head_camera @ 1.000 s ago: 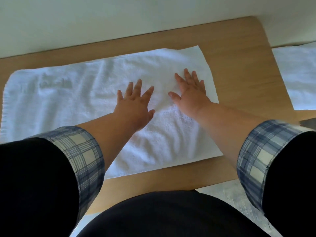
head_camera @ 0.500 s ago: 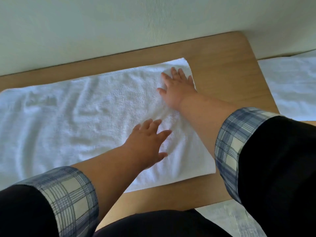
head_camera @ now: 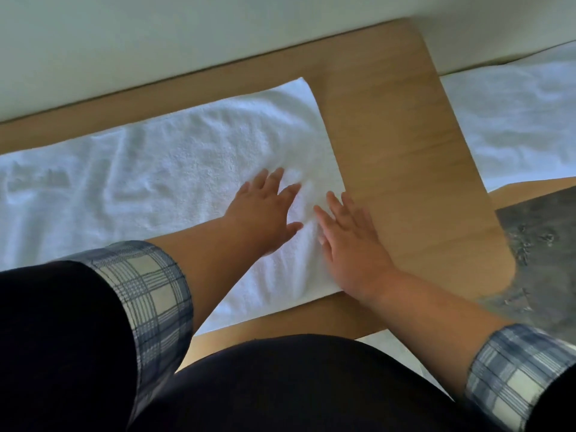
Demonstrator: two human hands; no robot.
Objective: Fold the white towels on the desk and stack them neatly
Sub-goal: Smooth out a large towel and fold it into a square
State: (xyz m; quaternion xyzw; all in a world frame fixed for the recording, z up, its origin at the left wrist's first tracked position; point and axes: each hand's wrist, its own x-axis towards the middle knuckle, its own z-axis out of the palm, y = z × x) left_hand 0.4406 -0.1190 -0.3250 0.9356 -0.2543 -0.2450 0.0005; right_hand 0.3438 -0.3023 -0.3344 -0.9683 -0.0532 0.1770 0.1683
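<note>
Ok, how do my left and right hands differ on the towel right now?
The left hand lies wholly on the towel; the right hand sits along its right edge, wrist over the near corner. The left hand's fingers are more spread; the right hand's lie closer together. Both are flat, palm down, on the towel.

We see black sleeves (head_camera: 62, 322), each turned back into a wide cuff (head_camera: 149, 294) of blue and cream check, forearms bare down to the left hand (head_camera: 265, 213) and the right hand (head_camera: 352, 244), and a dark plain garment (head_camera: 296, 385) on the body.
</note>
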